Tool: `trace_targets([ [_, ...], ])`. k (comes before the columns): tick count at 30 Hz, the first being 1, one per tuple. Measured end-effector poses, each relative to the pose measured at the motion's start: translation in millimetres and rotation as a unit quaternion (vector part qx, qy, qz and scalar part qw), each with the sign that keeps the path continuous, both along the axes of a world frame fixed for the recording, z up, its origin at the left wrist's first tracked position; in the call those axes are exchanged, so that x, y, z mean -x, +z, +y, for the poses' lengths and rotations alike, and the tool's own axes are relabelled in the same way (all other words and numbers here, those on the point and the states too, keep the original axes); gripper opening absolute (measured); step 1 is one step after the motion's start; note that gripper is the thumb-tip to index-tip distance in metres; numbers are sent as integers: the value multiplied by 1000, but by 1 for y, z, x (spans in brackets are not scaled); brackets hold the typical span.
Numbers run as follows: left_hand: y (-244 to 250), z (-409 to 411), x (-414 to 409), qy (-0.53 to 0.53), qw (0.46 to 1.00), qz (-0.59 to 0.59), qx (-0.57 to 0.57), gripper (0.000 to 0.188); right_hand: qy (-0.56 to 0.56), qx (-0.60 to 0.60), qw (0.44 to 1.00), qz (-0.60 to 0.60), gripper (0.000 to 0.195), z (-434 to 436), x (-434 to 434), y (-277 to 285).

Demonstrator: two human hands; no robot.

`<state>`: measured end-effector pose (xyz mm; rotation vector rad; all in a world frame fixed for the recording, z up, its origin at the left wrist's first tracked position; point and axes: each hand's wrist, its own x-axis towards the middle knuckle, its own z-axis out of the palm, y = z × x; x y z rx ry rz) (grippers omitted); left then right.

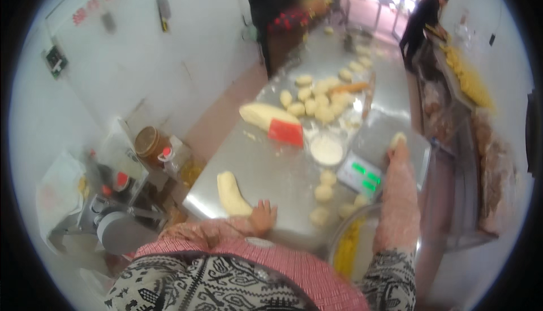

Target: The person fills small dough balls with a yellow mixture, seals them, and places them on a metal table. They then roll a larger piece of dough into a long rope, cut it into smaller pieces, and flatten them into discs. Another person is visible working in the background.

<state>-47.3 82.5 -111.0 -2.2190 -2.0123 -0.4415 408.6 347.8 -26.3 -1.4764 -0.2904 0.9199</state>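
My right hand is at the plate of a digital scale with green lit digits, its fingers on a small piece of pale dough. At the near left of the metal table, my left hand rests with fingers spread beside the lower end of a thick dough roll. A larger dough log lies farther off, against a red scraper. Beside the scale stands a bowl of white flour. Several round dough pieces lie nearer me, and more dough balls are grouped beyond the bowl.
A large round basin with something yellow in it stands close at my right. An orange stick, perhaps a rolling pin, lies among the farther dough. Two people work beyond. Bottles and a tub stand at the left wall.
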Motion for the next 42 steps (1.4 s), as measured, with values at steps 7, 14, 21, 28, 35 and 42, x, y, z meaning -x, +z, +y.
trace_targets([
  [7,11,0,32,-196,972,130,6,30,325,-108,910,233,32,-71,156,46],
  [14,9,12,28,-222,966,110,74,36,364,15,897,-250,34,-143,229,39],
  [21,10,11,31,-231,956,153,93,48,354,280,663,-597,26,-236,270,-12],
  [28,22,15,35,-273,940,152,138,48,231,74,808,-537,44,-239,249,19],
  [35,14,15,37,-274,947,134,99,49,199,-106,888,-402,40,-163,147,201],
  [42,30,12,36,-280,946,110,123,51,144,-167,943,-249,25,-142,81,221],
])
